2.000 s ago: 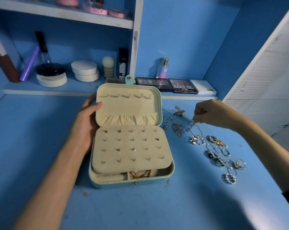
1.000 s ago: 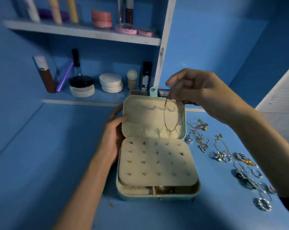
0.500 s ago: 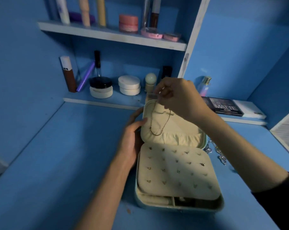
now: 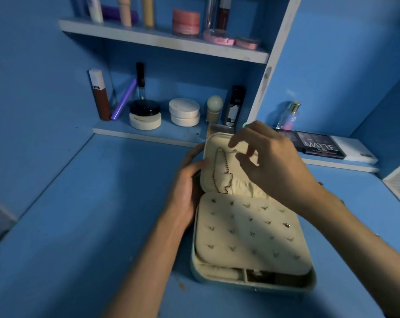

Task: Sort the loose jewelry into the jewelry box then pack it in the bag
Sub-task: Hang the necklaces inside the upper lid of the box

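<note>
The jewelry box (image 4: 251,286) sat open. The left hand (image 4: 187,182) gripped its lid (image 4: 219,140). The chain necklace (image 4: 226,167), dangling free a moment before, now lay against the lid's hooks, its end apparently pinched by the right hand (image 4: 272,161). Hanging looked nearly done.

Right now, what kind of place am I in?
Probably a home vanity nook: a pink cosmetic jar on the blue shelf, a black MATTE eyeshadow palette, and an open cream-lined jewelry box.

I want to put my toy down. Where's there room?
Bare tabletop: left of the jewelry box and left hand, in front of the lower shelf. Crowded: that shelf, and the box lid where the right hand holds a chain.
</note>
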Demonstrator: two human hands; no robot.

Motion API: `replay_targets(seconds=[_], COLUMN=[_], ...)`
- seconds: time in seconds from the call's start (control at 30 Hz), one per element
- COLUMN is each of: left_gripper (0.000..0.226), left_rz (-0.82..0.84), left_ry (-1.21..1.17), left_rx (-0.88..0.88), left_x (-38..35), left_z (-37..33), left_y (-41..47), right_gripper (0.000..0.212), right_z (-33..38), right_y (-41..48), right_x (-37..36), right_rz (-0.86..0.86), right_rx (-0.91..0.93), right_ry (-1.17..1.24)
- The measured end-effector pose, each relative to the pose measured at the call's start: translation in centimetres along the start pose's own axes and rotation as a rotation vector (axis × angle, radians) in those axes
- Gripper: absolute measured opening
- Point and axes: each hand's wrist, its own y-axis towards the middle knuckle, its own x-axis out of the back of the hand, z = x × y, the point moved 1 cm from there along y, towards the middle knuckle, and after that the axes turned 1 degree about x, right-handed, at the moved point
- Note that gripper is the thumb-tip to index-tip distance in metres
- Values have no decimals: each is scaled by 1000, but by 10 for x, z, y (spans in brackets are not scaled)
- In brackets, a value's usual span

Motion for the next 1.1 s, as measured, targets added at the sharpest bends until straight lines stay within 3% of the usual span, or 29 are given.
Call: replay_targets(seconds=[0.17,0.27,0.37,0.6,0.73,0.8,1.1], left_gripper=[33,32,32,32,30,30,30], left_rz=[-12,1,6,29,7,2,-16], left_ry=[55,73,70,40,1,14,101], left_rx=[-14,-24,-23,-22,-10,-10,-32], left_x=[1,1,2,1,1,2,3], left_z=[0,0,0,0,0,1,1], left_y=[0,0,0,1,2,2,2], right_gripper=[7,22,24,12,6,7,10], right_z=[-5,-3,-2,-2,-1,-2,-5], right_y=[-18,-19,-15,-6,-1,-2,-15], right_x=[-6,-9,-9,-11,-13,-14,-16], right_rz=[139,335,417,423,76,-15,297], right_rx=[-101,32,115,148,-4,-101,-298], right_ry=[15,-28,-130,-190,78,126,158])
